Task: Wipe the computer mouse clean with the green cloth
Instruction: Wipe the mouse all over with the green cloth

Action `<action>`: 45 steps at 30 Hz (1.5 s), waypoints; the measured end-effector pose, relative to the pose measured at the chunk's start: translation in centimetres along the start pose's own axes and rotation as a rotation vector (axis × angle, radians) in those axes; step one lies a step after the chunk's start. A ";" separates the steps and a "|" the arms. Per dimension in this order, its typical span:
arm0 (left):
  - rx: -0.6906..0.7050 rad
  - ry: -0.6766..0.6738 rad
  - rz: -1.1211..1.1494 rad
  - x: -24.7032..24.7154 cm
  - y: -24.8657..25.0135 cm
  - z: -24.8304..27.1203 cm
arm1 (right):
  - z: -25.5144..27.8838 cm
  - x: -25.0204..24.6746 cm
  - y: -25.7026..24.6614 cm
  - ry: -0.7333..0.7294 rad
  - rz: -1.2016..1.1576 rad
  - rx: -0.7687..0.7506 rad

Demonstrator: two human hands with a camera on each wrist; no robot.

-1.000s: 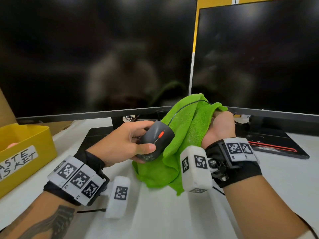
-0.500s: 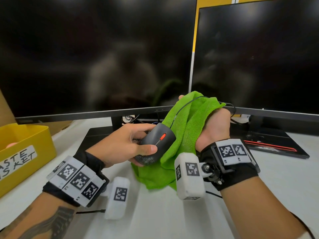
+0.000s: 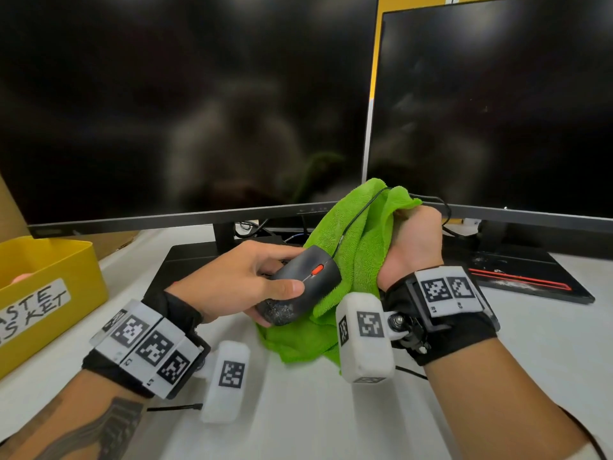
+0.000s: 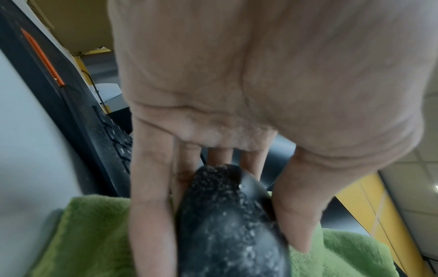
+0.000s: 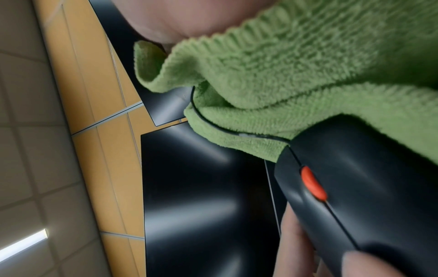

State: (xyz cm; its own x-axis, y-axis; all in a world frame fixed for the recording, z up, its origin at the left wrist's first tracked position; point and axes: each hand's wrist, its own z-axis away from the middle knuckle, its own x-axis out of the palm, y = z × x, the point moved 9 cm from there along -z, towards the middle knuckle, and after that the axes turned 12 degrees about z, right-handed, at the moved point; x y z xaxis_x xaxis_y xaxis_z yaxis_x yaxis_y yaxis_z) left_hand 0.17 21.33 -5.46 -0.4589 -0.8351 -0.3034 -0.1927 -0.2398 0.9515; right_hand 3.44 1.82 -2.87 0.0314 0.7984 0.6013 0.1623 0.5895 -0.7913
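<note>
My left hand (image 3: 252, 280) grips a dark grey computer mouse (image 3: 300, 287) with an orange scroll wheel, thumb on one side and fingers on the other, lifted above the desk. Its rear end (image 4: 227, 221) is speckled with pale dust. My right hand (image 3: 413, 240) grips the bunched green cloth (image 3: 351, 257), which lies against the mouse's right side and front and hangs down under it. The black mouse cable (image 3: 361, 210) runs up over the cloth. In the right wrist view the cloth (image 5: 308, 75) covers the mouse (image 5: 355, 187) from above.
Two dark monitors (image 3: 185, 104) stand close behind on black bases (image 3: 517, 270). A yellow waste basket (image 3: 49, 293) sits at the left edge. The white desk (image 3: 298, 410) lies below my hands. Cables gather under the monitors.
My right hand with the cloth has shifted slightly up and back along the mouse's side. The left hand has kept its grip on the mouse, tilting it a little.
</note>
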 end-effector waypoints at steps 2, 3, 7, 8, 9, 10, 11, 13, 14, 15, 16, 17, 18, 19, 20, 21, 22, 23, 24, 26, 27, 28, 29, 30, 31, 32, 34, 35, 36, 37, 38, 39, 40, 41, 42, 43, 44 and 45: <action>0.002 0.013 0.000 -0.1 0.0 0.0 | 0.3 0.7 -0.1 -0.066 -0.066 -0.030; 0.005 0.020 0.001 -0.2 0.1 0.0 | 0.7 1.5 -0.3 -0.127 -0.095 -0.047; 0.010 0.036 0.005 -0.2 0.1 0.0 | 1.5 2.8 0.6 -0.228 -0.100 0.036; 0.010 0.039 0.006 -0.2 0.1 0.0 | 1.5 3.1 0.7 -0.253 -0.063 0.044; 0.010 0.040 0.008 -0.3 0.2 -0.1 | 1.4 3.2 1.0 -0.256 -0.038 0.069; 0.011 0.039 0.009 -0.2 0.2 -0.1 | 1.3 3.2 1.2 -0.231 -0.012 0.087; 0.013 0.036 0.009 -0.2 0.2 -0.1 | 1.2 3.1 1.3 -0.200 0.006 0.094; 0.013 0.029 0.008 -0.2 0.2 -0.1 | 0.5 2.6 1.5 -0.141 0.047 0.075; 0.011 0.029 0.008 -0.3 0.2 -0.1 | 0.4 2.4 1.4 -0.122 0.057 0.059; 0.008 0.028 0.006 -0.2 0.2 -0.1 | 0.3 2.2 1.4 -0.107 0.048 0.058; 0.006 0.028 0.003 -0.3 0.1 -0.1 | 0.2 2.0 1.5 -0.098 0.024 0.071; 0.004 0.028 0.000 -0.3 0.1 -0.1 | 0.3 1.8 1.5 -0.087 0.009 0.090; 0.003 0.028 -0.001 -0.3 0.1 -0.1 | 0.2 1.6 1.6 -0.074 0.007 0.100; 0.003 0.028 0.000 -0.3 0.1 -0.1 | 0.2 1.4 1.7 -0.062 0.011 0.107; 0.004 0.029 0.000 -0.3 0.1 -0.1 | 0.1 1.3 1.8 -0.057 0.013 0.108; 0.004 0.029 0.001 -0.3 0.1 -0.1 | 0.0 1.1 1.9 -0.046 0.020 0.116; 0.003 0.029 0.004 -0.3 0.1 -0.1 | 0.0 1.0 1.9 -0.036 0.029 0.123; 0.002 0.030 0.008 -0.4 0.0 -0.1 | 0.0 0.9 1.9 -0.034 0.034 0.127; 0.003 0.033 0.013 -0.4 0.0 -0.1 | -0.1 0.9 1.8 -0.039 0.031 0.125; 0.008 0.048 0.022 -0.5 0.1 -0.1 | -0.1 0.9 1.6 -0.054 0.033 0.120; 0.009 0.060 0.026 -0.6 0.1 -0.1 | -0.1 0.9 1.6 -0.058 0.040 0.115; 0.010 0.068 0.030 -0.6 0.1 -0.2 | -0.1 0.9 1.6 -0.062 0.046 0.106; 0.013 0.070 0.032 -0.6 0.1 -0.2 | -0.2 0.9 1.5 -0.060 0.059 0.090; 0.016 0.066 0.033 -0.6 0.1 -0.3 | -0.3 1.0 1.5 -0.052 0.072 0.073; 0.019 0.059 0.033 -0.5 0.1 -0.2 | -0.4 0.9 1.5 -0.034 0.084 0.054; 0.021 0.050 0.033 -0.4 0.2 -0.2 | -0.5 0.8 1.5 -0.012 0.097 0.036; 0.024 0.030 0.032 -0.2 0.3 -0.1 | -0.7 0.4 1.5 0.036 0.135 0.004; 0.026 0.020 0.032 -0.1 0.4 -0.1 | -0.8 0.2 1.5 0.059 0.152 -0.003; 0.029 0.012 0.035 0.0 0.4 0.0 | -0.9 0.0 1.6 0.078 0.165 -0.004; 0.033 0.007 0.037 0.1 0.5 0.0 | -1.0 -0.1 1.7 0.086 0.173 -0.002; 0.037 0.005 0.037 0.1 0.5 0.0 | -1.1 -0.1 1.7 0.085 0.169 0.003; 0.041 0.005 0.036 0.1 0.6 0.0 | -1.0 -0.1 1.6 0.085 0.165 0.007; 0.046 0.009 0.038 0.1 0.6 0.0 | -1.0 -0.2 1.5 0.086 0.165 0.010; 0.053 0.016 0.042 0.0 0.7 0.0 | -1.0 -0.3 1.3 0.088 0.173 0.013; 0.061 0.026 0.052 -0.2 0.8 0.0 | -1.0 -0.4 1.2 0.093 0.180 0.014; 0.068 0.039 0.069 -0.3 0.9 0.0 | -1.0 -0.5 1.2 0.093 0.186 0.020; 0.077 0.054 0.091 -0.5 1.0 0.0 | -1.1 -0.6 1.2 0.087 0.176 0.030; 0.085 0.070 0.114 -0.7 1.1 0.1 | -1.0 -0.6 1.4 0.078 0.161 0.044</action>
State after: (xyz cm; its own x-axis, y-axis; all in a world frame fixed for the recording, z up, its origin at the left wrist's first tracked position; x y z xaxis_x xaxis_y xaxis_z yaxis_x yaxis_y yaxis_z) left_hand 0.24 21.72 -4.19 -0.4210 -0.8876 -0.1869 -0.2170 -0.1015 0.9709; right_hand 4.68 1.99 -4.21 0.1299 0.8719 0.4721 0.1058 0.4612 -0.8810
